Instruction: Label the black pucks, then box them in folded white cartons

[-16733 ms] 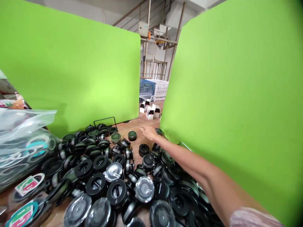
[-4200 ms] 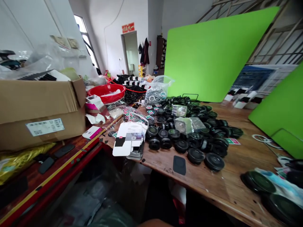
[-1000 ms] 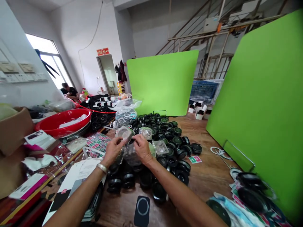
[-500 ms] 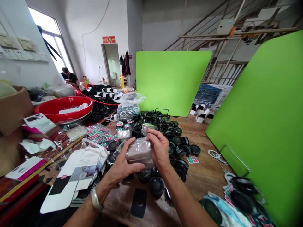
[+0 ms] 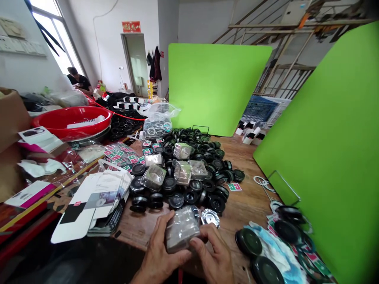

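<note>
Between my two hands is a stack of clear plastic trays (image 5: 182, 228), tilted a little near the table's front edge. My left hand (image 5: 161, 252) is closed on its left side, with the thumb along the near edge. My right hand (image 5: 215, 252) grips the right side, thumb and bent fingers against the near right corner. Just beyond the right fingers lies a shiny silver disc (image 5: 211, 218). Behind it spreads a heap of black round caps (image 5: 177, 200), with more clear plastic trays (image 5: 182, 172) lying on top.
Flat printed boxes (image 5: 102, 201) are stacked at left, near a red basin (image 5: 71, 122). A bag of rings (image 5: 156, 128) stands behind the heap. Green panels (image 5: 219, 86) rise at the back and right. Black round pieces (image 5: 250, 241) lie by a blue-white cloth (image 5: 276, 252). A person (image 5: 79, 81) sits far left.
My hands have brought the tray stack down and back toward me, off the heap. The right fingers have shifted from its top corner to its near right side. The view has tilted downward.
</note>
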`<state>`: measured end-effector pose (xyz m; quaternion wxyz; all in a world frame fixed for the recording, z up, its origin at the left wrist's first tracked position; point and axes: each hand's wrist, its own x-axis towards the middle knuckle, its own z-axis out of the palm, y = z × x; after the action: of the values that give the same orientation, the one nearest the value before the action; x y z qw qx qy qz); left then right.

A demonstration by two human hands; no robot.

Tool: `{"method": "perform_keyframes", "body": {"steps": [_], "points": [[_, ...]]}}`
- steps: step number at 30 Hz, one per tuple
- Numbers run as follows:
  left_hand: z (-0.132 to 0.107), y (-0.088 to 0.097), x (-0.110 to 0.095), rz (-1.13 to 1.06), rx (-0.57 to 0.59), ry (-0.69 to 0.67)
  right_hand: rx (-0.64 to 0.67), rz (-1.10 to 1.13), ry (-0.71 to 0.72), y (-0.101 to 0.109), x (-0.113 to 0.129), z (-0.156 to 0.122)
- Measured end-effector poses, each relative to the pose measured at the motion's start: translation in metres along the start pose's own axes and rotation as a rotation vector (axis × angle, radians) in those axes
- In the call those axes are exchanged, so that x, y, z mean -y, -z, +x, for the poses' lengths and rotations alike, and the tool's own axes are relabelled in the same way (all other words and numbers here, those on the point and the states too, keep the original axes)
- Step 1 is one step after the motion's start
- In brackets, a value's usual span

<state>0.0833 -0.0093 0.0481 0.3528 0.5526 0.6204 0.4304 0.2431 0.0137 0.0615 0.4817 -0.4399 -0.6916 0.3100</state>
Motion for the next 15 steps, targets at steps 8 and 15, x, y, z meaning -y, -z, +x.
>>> {"method": "perform_keyframes", "body": {"steps": [8,15], "points": [[0.025,0.035,-0.038,-0.099,0.022,-0.003,-0.337,0.583,-0.405,0.077,0.002,-0.001],[0.146,0.08,-0.071,0.839,-0.184,-0.468,-0.384,0.523,-0.405,0.114,0.003,0.006]]}}
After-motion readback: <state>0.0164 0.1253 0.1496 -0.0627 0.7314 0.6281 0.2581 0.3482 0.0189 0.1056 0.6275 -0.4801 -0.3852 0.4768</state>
